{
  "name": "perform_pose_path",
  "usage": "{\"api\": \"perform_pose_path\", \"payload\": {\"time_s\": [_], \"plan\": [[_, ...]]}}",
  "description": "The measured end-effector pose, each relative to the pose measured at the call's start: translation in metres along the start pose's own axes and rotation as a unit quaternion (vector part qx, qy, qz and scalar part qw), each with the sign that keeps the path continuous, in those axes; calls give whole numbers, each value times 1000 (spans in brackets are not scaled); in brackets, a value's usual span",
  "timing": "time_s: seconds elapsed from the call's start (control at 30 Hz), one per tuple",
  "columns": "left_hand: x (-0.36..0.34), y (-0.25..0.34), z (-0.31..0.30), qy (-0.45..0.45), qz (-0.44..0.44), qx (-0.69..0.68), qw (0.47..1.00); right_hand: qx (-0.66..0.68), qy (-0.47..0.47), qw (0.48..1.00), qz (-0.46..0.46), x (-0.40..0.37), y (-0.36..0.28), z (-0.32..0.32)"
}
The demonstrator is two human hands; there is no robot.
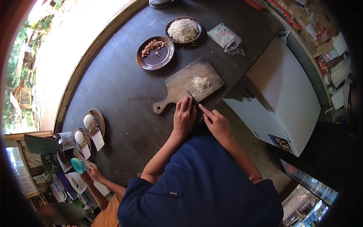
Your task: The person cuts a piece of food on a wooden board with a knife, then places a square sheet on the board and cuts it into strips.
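Note:
A wooden cutting board [181, 81] with a round handle lies on the dark table, bearing a small heap of thin pale shreds [201, 84]. My right hand [216, 126] grips a knife [191, 94], index finger stretched along it, the blade pointing over the board. Just left of the blade, my left hand [184, 118] rests at the board's near edge with its fingers bent together; what lies under the fingertips is hidden. Beyond the board are a brown plate [155, 63] with small reddish-brown pieces [153, 47] and a bowl [200, 32] heaped with pale shreds [183, 30].
A plastic bag [224, 37] lies at the table's far right. A white chest freezer [287, 87] stands to the right. At lower left, another person's hands [90, 174] hold a turquoise cup [78, 165], near plates with white mounds [89, 122] and paper cards [97, 139].

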State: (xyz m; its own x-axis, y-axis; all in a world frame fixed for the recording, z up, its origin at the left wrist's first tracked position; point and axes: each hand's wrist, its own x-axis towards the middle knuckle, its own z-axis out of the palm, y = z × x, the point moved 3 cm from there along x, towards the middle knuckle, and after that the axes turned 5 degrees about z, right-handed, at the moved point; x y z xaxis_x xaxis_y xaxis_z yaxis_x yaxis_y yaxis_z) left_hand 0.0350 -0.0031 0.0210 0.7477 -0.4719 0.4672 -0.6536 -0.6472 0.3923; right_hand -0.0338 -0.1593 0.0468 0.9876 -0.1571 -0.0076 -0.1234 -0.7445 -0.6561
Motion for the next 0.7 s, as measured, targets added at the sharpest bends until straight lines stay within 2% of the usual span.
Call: {"api": "perform_pose_path", "payload": {"time_s": [0.27,0.7], "plan": [[2,0,0,22,-7,-14,1000,5,1,1000,-1,-12,-1,-8],[1,0,0,-7,10,12,1000,16,-9,1000,8,-9,-3,-8]]}}
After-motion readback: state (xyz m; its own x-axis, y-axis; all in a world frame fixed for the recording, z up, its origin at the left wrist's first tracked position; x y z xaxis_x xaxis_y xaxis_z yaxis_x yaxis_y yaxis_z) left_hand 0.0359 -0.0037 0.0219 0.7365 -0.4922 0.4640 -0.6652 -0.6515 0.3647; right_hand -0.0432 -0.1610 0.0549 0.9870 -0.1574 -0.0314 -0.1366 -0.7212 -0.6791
